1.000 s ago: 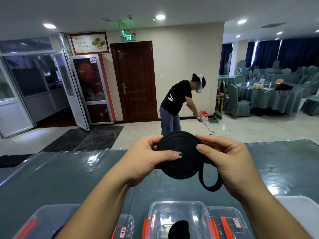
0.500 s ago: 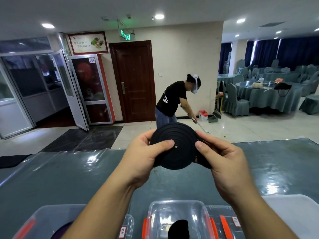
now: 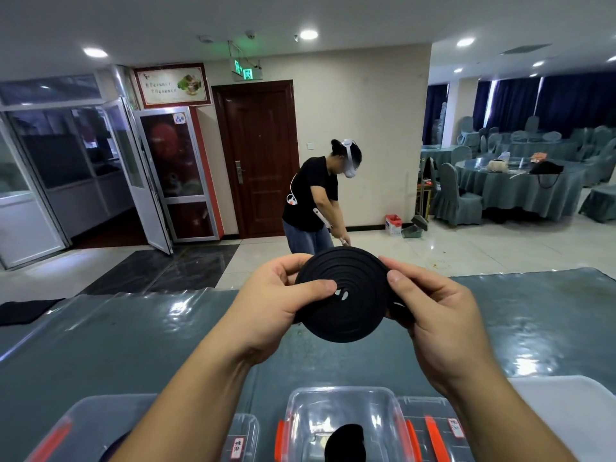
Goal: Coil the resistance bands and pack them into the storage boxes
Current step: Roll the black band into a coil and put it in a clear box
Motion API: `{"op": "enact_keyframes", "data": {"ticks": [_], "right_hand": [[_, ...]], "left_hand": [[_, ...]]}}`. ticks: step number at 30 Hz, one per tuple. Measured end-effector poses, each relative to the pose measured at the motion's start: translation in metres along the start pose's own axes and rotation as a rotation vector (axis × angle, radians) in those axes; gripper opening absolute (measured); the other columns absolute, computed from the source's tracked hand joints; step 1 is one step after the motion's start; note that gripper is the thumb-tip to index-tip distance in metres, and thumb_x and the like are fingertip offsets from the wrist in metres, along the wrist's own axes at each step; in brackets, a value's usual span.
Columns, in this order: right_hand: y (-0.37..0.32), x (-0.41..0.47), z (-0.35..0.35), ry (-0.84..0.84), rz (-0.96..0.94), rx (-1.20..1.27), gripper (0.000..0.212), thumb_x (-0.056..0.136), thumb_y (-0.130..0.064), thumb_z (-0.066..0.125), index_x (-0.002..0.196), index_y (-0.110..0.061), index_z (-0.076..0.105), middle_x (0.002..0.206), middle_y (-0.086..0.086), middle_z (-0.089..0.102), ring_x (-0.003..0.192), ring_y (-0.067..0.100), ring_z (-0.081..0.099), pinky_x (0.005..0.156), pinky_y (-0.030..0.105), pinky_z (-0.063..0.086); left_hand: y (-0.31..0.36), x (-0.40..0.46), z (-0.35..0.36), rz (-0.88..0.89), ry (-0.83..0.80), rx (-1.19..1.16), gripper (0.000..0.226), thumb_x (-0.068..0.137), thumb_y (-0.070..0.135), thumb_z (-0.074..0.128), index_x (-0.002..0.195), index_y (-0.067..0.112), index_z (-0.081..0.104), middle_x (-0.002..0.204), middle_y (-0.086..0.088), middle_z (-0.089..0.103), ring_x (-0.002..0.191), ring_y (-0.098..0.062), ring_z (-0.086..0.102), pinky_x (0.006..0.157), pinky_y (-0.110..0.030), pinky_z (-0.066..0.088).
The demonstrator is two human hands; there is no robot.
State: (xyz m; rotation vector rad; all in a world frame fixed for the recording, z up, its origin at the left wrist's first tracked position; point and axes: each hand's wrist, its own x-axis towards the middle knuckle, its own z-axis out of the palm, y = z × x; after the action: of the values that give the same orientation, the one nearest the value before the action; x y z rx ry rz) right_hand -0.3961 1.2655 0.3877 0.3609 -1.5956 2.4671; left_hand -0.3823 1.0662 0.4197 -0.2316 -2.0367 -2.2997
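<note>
- My left hand [image 3: 276, 305] grips the black resistance-band coil [image 3: 346, 295], thumb pressed across its face near the centre.
- My right hand [image 3: 433, 315] pinches its right edge, fingers curled behind.
- The coil sits in the air above the green table [image 3: 133, 345], well clear of the open clear storage box [image 3: 340, 415] below.
- If either thumb eases off, I judge the wound layers could spring loose and unroll.

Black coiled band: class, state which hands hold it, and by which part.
Both hold the black coiled band. The left hand pinches its left edge, thumb on the face; the right hand grips its right edge.
</note>
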Motion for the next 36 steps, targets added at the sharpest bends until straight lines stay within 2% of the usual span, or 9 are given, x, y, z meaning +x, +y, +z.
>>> {"op": "enact_keyframes", "data": {"ticks": [3, 6, 11, 14, 17, 21, 25, 30, 36], "right_hand": [[-0.002, -0.001, 0.002, 0.015, 0.01, 0.062, 0.02, 0.089, -0.007, 0.067, 0.103, -0.012, 0.08, 0.098, 0.014, 0.08, 0.086, 0.023, 0.077, 0.068, 0.028, 0.061], [0.001, -0.004, 0.004, 0.069, 0.007, 0.113, 0.019, 0.088, -0.008, 0.068, 0.103, -0.011, 0.08, 0.098, 0.013, 0.08, 0.086, 0.021, 0.077, 0.066, 0.025, 0.06], [0.004, -0.011, 0.006, 0.086, -0.038, 0.047, 0.031, 0.09, -0.001, 0.069, 0.119, -0.011, 0.075, 0.106, 0.006, 0.08, 0.1, 0.02, 0.077, 0.079, 0.029, 0.063], [-0.003, -0.009, -0.001, 0.019, -0.04, -0.034, 0.03, 0.089, 0.004, 0.069, 0.111, -0.015, 0.077, 0.101, 0.005, 0.081, 0.096, 0.021, 0.078, 0.075, 0.025, 0.062], [-0.009, -0.011, -0.005, -0.093, -0.03, -0.143, 0.031, 0.086, 0.007, 0.07, 0.106, -0.015, 0.078, 0.098, 0.006, 0.081, 0.093, 0.021, 0.078, 0.074, 0.024, 0.061], [-0.005, -0.019, -0.001, -0.03, -0.049, 0.007, 0.028, 0.079, -0.005, 0.073, 0.106, -0.012, 0.077, 0.099, 0.012, 0.08, 0.091, 0.023, 0.078, 0.071, 0.026, 0.061], [0.0, -0.026, 0.0, 0.025, -0.067, 0.051, 0.04, 0.071, -0.011, 0.075, 0.112, -0.012, 0.076, 0.103, 0.009, 0.08, 0.098, 0.02, 0.077, 0.081, 0.025, 0.061], [-0.002, -0.032, -0.004, 0.082, -0.084, 0.011, 0.03, 0.08, 0.002, 0.075, 0.109, -0.006, 0.075, 0.098, 0.01, 0.081, 0.095, 0.024, 0.078, 0.084, 0.031, 0.063], [-0.005, -0.036, -0.01, 0.07, -0.05, -0.019, 0.025, 0.085, 0.007, 0.073, 0.104, -0.008, 0.076, 0.094, 0.009, 0.081, 0.09, 0.023, 0.079, 0.076, 0.024, 0.062]], "left_hand": [[-0.001, -0.003, 0.003, 0.012, 0.001, -0.057, 0.033, 0.078, -0.002, 0.076, 0.11, 0.005, 0.073, 0.096, -0.015, 0.078, 0.082, -0.023, 0.075, 0.067, -0.027, 0.06], [0.0, -0.004, 0.007, 0.05, 0.034, -0.045, 0.029, 0.082, -0.006, 0.075, 0.108, 0.007, 0.074, 0.097, -0.016, 0.079, 0.083, -0.024, 0.075, 0.071, -0.029, 0.061], [-0.006, -0.007, 0.019, 0.062, 0.103, -0.043, 0.026, 0.088, -0.006, 0.07, 0.111, 0.004, 0.071, 0.097, -0.015, 0.079, 0.083, -0.023, 0.075, 0.068, -0.028, 0.059], [-0.007, -0.009, 0.015, -0.022, 0.023, 0.007, 0.034, 0.081, -0.001, 0.079, 0.114, 0.004, 0.069, 0.101, -0.017, 0.077, 0.087, -0.027, 0.073, 0.074, -0.034, 0.059], [-0.004, -0.009, 0.008, -0.041, -0.077, 0.145, 0.04, 0.071, 0.011, 0.081, 0.11, 0.006, 0.073, 0.101, -0.017, 0.078, 0.089, -0.026, 0.075, 0.076, -0.033, 0.059], [-0.004, -0.012, 0.013, 0.015, -0.035, 0.059, 0.038, 0.074, 0.007, 0.082, 0.11, -0.001, 0.072, 0.101, -0.022, 0.077, 0.088, -0.028, 0.074, 0.081, -0.035, 0.061], [-0.01, -0.018, 0.021, 0.064, 0.061, 0.008, 0.024, 0.086, -0.004, 0.074, 0.109, 0.001, 0.073, 0.1, -0.02, 0.077, 0.087, -0.026, 0.074, 0.077, -0.033, 0.06], [-0.016, -0.023, 0.027, 0.087, 0.08, 0.006, 0.023, 0.087, -0.003, 0.073, 0.109, 0.004, 0.075, 0.102, -0.02, 0.078, 0.09, -0.028, 0.075, 0.079, -0.034, 0.06], [-0.019, -0.028, 0.031, 0.058, 0.07, -0.011, 0.026, 0.084, 0.001, 0.078, 0.109, 0.004, 0.075, 0.103, -0.022, 0.077, 0.093, -0.031, 0.074, 0.083, -0.038, 0.06]]}}
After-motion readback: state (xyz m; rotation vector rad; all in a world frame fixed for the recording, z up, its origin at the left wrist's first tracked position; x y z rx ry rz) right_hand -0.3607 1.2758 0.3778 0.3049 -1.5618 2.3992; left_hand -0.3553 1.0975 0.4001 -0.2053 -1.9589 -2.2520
